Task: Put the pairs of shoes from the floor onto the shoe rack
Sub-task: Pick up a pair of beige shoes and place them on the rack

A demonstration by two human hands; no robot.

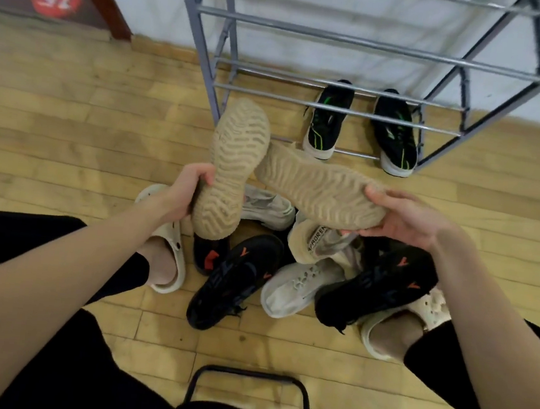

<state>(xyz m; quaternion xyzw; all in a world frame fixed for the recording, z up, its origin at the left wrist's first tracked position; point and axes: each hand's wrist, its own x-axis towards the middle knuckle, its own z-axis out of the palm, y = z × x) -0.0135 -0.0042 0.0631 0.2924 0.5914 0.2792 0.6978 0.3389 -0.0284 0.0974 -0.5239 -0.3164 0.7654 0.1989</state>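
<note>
Left hand point(185, 192) fingers curled round one tan shoe point(232, 170), sole up. Right hand point(403, 220) fingers wrapped around the other tan shoe point(317, 184), above the shoe pile point(290, 286).

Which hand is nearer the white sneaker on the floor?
Right. The right hand, holding a tan shoe, sits just above and right of the white sneaker. The left hand, gripping the other tan shoe, is farther off to its upper left.
</note>
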